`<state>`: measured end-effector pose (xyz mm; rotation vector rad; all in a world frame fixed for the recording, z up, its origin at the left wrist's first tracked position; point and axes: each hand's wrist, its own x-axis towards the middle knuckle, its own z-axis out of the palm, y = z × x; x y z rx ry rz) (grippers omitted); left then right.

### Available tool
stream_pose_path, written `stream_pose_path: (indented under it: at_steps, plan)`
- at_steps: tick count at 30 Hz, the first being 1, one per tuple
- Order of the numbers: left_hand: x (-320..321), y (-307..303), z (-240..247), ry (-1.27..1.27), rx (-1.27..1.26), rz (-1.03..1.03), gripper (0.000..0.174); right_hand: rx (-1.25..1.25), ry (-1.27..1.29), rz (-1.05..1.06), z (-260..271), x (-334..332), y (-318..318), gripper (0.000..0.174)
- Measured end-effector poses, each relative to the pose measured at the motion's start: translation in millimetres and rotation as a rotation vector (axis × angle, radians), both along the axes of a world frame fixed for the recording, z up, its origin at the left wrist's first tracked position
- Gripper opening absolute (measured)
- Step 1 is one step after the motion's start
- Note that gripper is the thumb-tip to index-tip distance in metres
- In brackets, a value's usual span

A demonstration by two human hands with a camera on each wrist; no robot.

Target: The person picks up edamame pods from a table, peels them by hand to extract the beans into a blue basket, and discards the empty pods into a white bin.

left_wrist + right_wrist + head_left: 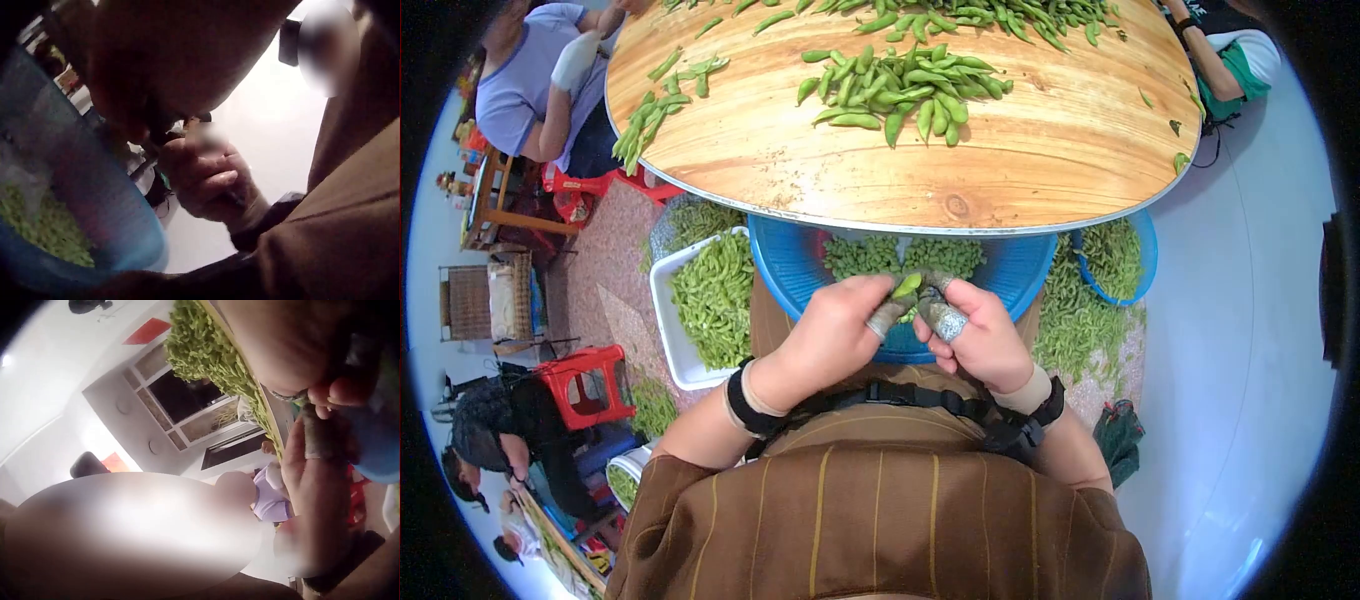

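Observation:
A green pod [908,286] is pinched between the thumb and fingers of the left hand [840,325], above a blue basin [785,262]. The right hand [980,335] meets it at the pod's other side, its thumb and fingertips pressed together and wrapped in grey tape; whether it grips the pod too cannot be told. Shelled beans [945,256] lie in the basin under both hands. In the left wrist view the right hand [206,178] has curled fingers. Dark blur hides the fingertips there.
A wooden table [1040,165] with heaps of pods [905,88] stands ahead. Left of the basin is a white tray [670,345] of pods; at right, a blue basket [1148,255] and loose pods on the floor. A red stool [585,385] and other people are around.

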<state>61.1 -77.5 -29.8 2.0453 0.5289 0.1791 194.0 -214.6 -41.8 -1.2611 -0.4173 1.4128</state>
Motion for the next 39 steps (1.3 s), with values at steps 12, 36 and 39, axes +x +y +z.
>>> stream_pose_path:
  at_steps: [12,36,39]
  plan:
    - [-7,3,-14,0.071,-0.238,-0.231,0.014,0.153,-1.15,0.073,-7,3,2,0.025]
    - [-52,74,42,0.352,-0.218,-0.44,0.022,0.162,-0.587,0.251,4,10,5,0.017]
    - [-76,83,46,0.794,0.603,-0.22,0.021,0.127,-1.063,0.277,-12,18,5,0.021]
